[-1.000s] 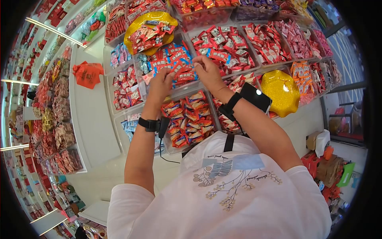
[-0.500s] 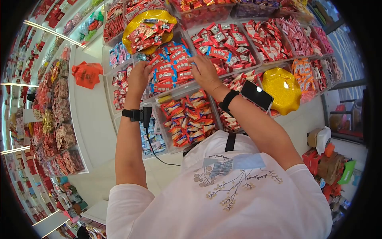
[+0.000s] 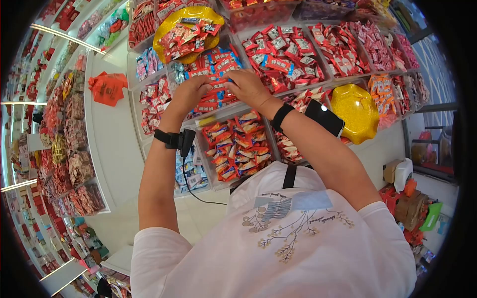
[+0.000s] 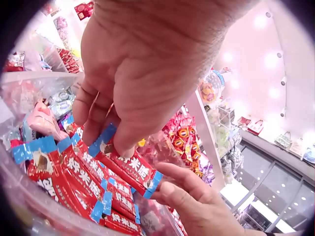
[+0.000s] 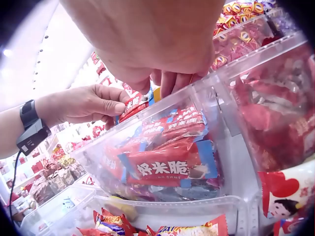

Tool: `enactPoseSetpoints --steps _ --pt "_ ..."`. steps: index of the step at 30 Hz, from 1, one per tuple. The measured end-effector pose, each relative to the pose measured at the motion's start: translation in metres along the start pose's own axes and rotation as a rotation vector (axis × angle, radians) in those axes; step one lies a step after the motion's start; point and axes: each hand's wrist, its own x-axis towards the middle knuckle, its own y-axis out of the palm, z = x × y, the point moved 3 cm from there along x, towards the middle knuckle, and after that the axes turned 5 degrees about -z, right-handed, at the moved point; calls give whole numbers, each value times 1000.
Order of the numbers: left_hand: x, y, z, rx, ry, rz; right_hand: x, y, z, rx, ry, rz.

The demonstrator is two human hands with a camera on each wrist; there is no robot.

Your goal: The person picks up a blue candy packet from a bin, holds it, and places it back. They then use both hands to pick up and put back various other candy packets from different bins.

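Note:
Over a clear bin (image 5: 231,206) of red snack packets with blue ends, my two hands come close together. My left hand (image 3: 190,94) pinches one such snack packet (image 4: 133,167) between thumb and fingers near one end. At its other blue end, the thumb and fingertips of my right hand (image 3: 251,88) pinch it, as the left wrist view shows. More of these red packets (image 4: 74,172) lie side by side beneath. In the right wrist view, my right hand's palm covers part of its fingers.
A gold plate (image 3: 212,49) heaped with wrapped sweets sits behind the hands. Another gold plate (image 3: 354,113) and a black phone (image 3: 324,118) lie to the right. Bins of wrapped sweets (image 3: 237,146) surround the work. An orange-red bag (image 3: 107,88) lies on the left counter.
My hands were near each other, then moved apart as the left went leftward, showing rows of red packets. Now they are close again, with a packet between them.

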Motion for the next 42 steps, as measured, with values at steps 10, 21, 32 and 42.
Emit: enactPoseSetpoints --steps 10,21,32,42 --pt "22 -12 47 321 -51 -90 1 -7 1 165 255 -116" --pt "28 3 60 412 -90 -61 1 -8 0 186 216 -159" --pt "19 -8 56 592 139 -111 2 -8 1 165 218 -139" --pt "17 -9 38 385 -7 -51 3 -5 -3 197 225 -166"
